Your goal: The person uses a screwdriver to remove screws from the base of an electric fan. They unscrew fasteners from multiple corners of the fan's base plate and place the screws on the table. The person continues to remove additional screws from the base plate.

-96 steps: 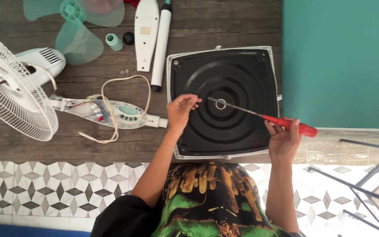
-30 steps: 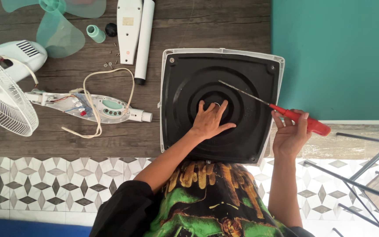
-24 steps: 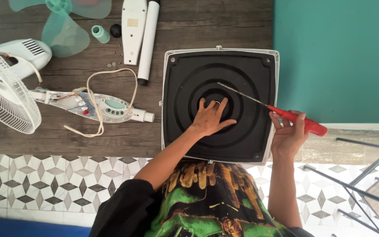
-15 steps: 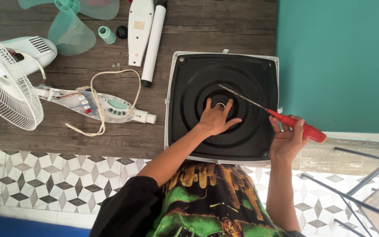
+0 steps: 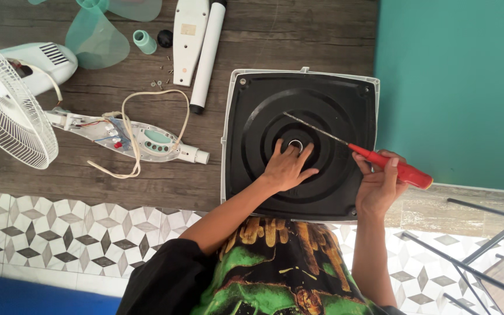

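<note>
My left hand lies spread flat on the black underside of the fan base, fingertips at the metal-ringed centre hole, holding nothing. My right hand grips the red-handled screwdriver, its shaft slanting over the base, tip off the hole. The base lies upside down on the wooden floor beside the teal wall. I judge I am steadying the base and feeling for the centre fitting; the next move calls for bringing the tip to that hole (squarely). Further out lie the control panel with its cord, the pole, loose screws, the grille.
</note>
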